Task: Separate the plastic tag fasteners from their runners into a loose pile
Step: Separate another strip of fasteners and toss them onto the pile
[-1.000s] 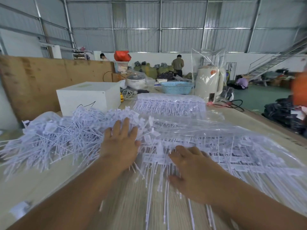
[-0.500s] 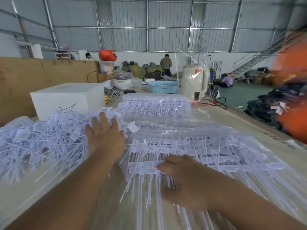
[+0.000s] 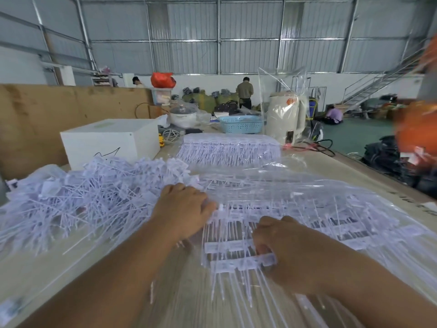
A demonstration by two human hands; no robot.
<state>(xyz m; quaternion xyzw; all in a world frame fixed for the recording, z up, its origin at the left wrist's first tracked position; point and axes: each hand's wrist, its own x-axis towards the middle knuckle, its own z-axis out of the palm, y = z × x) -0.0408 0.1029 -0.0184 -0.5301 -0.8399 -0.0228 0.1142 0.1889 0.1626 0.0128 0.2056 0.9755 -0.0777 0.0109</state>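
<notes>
A loose pile of white plastic tag fasteners [image 3: 78, 200] covers the left of the table. To its right lies a stack of fasteners joined to their runners [image 3: 319, 216], partly under clear plastic. My left hand [image 3: 186, 209] has its fingers curled over the left edge of that stack, gripping fasteners there. My right hand [image 3: 281, 247] grips a runner strip near the front of the stack, its fingertips hidden among the strips. A second bagged bundle of fasteners [image 3: 229, 150] lies farther back.
A white box [image 3: 111, 140] stands at the back left beside a plywood board [image 3: 47, 110]. Behind the bundles are a blue basket [image 3: 241, 124], a cream kettle in plastic [image 3: 286, 117] and cables [image 3: 316, 145]. The table's right edge [image 3: 369, 171] drops to the floor.
My left hand has come off the loose pile, moved right and curled onto the stack's edge. My right hand has closed on a runner strip. The view shifted.
</notes>
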